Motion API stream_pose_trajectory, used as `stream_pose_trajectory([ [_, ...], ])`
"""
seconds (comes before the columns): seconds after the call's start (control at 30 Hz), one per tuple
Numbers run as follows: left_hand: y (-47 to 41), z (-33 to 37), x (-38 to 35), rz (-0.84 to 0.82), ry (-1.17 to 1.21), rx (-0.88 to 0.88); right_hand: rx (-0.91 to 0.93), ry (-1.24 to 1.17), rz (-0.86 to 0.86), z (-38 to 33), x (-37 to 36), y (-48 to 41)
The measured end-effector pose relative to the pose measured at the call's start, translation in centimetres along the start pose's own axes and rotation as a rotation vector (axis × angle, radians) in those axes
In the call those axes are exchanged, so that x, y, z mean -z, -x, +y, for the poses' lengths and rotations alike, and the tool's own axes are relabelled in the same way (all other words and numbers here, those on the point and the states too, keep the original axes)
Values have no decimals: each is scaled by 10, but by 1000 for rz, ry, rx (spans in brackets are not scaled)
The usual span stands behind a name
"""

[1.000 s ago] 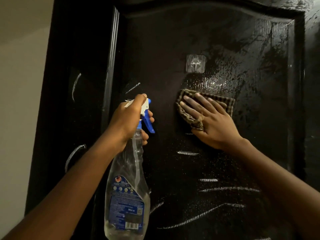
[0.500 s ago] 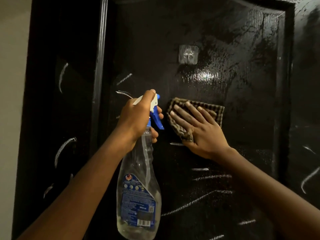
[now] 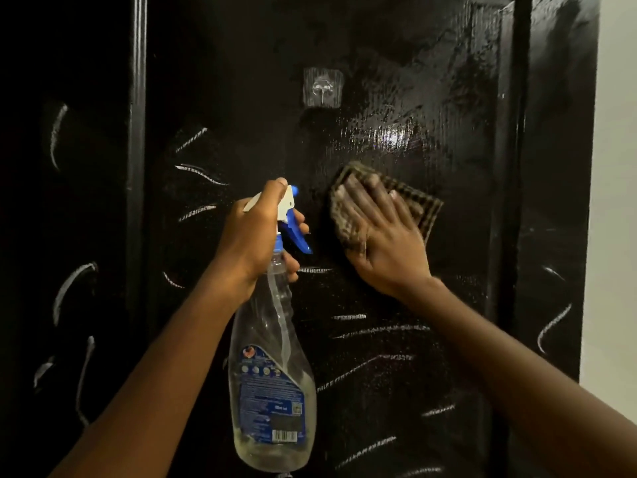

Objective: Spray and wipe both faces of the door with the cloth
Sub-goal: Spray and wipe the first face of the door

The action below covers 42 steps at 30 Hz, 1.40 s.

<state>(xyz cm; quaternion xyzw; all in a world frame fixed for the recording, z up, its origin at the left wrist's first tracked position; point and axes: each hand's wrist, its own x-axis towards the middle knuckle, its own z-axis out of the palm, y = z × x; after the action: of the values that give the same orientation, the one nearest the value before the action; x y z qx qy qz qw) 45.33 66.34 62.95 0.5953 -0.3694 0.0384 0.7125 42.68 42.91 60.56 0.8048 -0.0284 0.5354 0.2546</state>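
A black panelled door [image 3: 396,81] fills the view, wet and shiny on its upper right, with white chalk-like streaks lower down and at the left. My left hand [image 3: 256,236] grips the neck of a clear spray bottle [image 3: 272,367] with a white and blue trigger head, fingers by the trigger, nozzle facing the door. My right hand [image 3: 382,232] presses a checked brown cloth [image 3: 425,208] flat against the middle of the panel with straight, spread fingers. The bottle holds a little liquid at its bottom.
A clear adhesive hook [image 3: 323,88] is stuck to the door above the cloth. A raised moulding [image 3: 137,167] runs down the panel's left side and another down the right. A pale wall [image 3: 617,167] shows past the door's right edge.
My right hand has slid the cloth downward on the panel, away from the hook. My view has swung right, so the wall at the right edge appears. My left hand keeps its hold on the bottle.
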Motion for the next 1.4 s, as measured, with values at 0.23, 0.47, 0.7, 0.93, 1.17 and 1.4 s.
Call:
stream_pose_trajectory([
  [0.23,20,-12,4,36,-105,10,-341,-129,107,1,-8,29],
  [0.47,19,-8,38,114,-161,5,-504,-232,146,-26,-7,-10],
  [0.7,8,-4,84,120,-158,24,-433,-207,116,-65,5,-80],
  [0.93,-7,-8,135,113,-141,-12,30,-38,52,-128,-14,-79],
  [1.17,-18,-15,164,52,-126,-18,-224,-57,47,-104,-18,-32],
  [1.4,-24,-15,178,27,-92,-27,-248,-37,45,-132,-3,-123],
])
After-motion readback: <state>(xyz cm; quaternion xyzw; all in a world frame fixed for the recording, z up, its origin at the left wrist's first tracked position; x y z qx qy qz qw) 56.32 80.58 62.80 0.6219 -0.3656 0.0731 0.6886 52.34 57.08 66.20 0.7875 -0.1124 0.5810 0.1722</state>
